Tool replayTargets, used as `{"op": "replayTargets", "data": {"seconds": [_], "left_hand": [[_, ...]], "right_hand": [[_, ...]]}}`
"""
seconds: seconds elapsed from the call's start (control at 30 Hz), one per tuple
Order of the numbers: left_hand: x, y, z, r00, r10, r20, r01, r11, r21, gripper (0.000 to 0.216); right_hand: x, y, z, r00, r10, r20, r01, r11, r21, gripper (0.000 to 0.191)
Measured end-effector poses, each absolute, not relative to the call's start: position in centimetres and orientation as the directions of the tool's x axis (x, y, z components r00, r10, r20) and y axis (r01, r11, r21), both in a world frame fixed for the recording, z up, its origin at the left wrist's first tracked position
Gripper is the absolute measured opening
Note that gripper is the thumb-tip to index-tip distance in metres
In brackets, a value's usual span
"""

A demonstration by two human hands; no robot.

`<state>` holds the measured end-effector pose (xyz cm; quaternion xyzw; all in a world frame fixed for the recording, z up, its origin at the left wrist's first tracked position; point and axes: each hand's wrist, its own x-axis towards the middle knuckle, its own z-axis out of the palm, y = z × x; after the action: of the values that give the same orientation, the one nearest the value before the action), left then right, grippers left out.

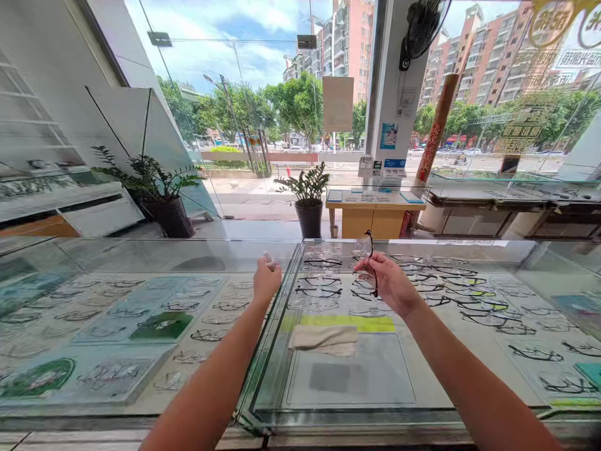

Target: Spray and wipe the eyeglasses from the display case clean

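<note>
My right hand [394, 285] pinches a pair of eyeglasses [371, 245] with a dark frame, turned on end above the glass counter [357, 404]. My left hand [267, 282] is closed around a small whitish object [268, 258] like a little spray bottle; its lower part is hidden in the fingers. Between my forearms a folded beige cloth [323, 338] lies on the counter top. Rows of eyeglasses [319, 292] show in the case beneath and beyond my right hand.
To the left, another glass case [201, 379] holds several eyeglasses and a green display pad [162, 326]. Beyond the counters stand potted plants [308, 216] and a small wooden display table [375, 219]. Behind them is a glass shopfront. A wall fan [421, 28] hangs on the pillar.
</note>
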<state>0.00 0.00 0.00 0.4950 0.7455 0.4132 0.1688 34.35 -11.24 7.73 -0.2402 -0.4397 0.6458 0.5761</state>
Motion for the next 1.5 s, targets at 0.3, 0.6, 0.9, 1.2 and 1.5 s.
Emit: {"op": "replayTargets", "data": {"seconds": [0.3, 0.6, 0.9, 1.2, 1.5], "left_hand": [[1.5, -0.8, 0.9, -0.531, 0.792, 0.302, 0.620, 0.121, 0.775, 0.064], [8.1, -9.8, 7.1, 0.319, 0.769, 0.555, 0.620, -0.612, 0.491, 0.016], [11.7, -13.1, 6.5, 0.758, 0.622, -0.196, 0.650, -0.697, 0.304, 0.021], [11.5, -13.0, 7.1, 0.659, 0.699, -0.277, 0.752, -0.621, 0.222, 0.006], [11.3, -12.9, 7.1, 0.699, 0.703, -0.130, 0.697, -0.630, 0.342, 0.011]], "right_hand": [[36.6, -10.8, 7.2, -0.145, 0.965, 0.220, -0.564, 0.103, -0.820, 0.018], [36.9, -10.8, 7.7, -0.138, 0.966, 0.219, -0.578, 0.101, -0.810, 0.021], [37.0, -10.8, 7.8, -0.155, 0.958, 0.241, -0.547, 0.120, -0.829, 0.015], [36.9, -10.9, 7.6, -0.164, 0.955, 0.247, -0.498, 0.136, -0.856, 0.015], [36.8, -10.9, 7.5, -0.160, 0.954, 0.253, -0.462, 0.155, -0.873, 0.013]]}}
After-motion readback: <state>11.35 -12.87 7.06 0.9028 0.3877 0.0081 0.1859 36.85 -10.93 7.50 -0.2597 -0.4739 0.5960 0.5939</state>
